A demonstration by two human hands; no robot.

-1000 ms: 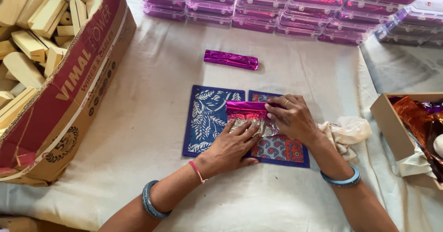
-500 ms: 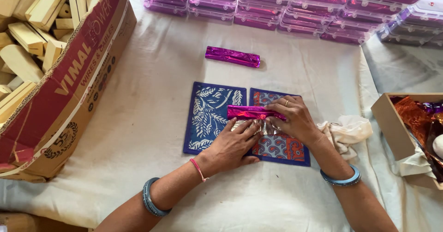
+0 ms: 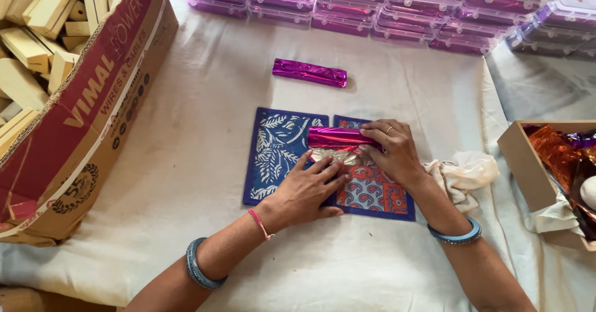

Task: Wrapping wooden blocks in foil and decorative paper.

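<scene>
White cloth unchanged; right hand (image 3: 391, 153) fingers still grip the foil-wrapped block (image 3: 338, 138), left hand (image 3: 307, 188) stays flat.

Bare forearms, blue bangle on each wrist, red thread on left wrist, ring on right hand (image 3: 392, 152)

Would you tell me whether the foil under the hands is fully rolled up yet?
Not fully: the pink foil roll leaves a silver flap flat under the left hand.
</scene>
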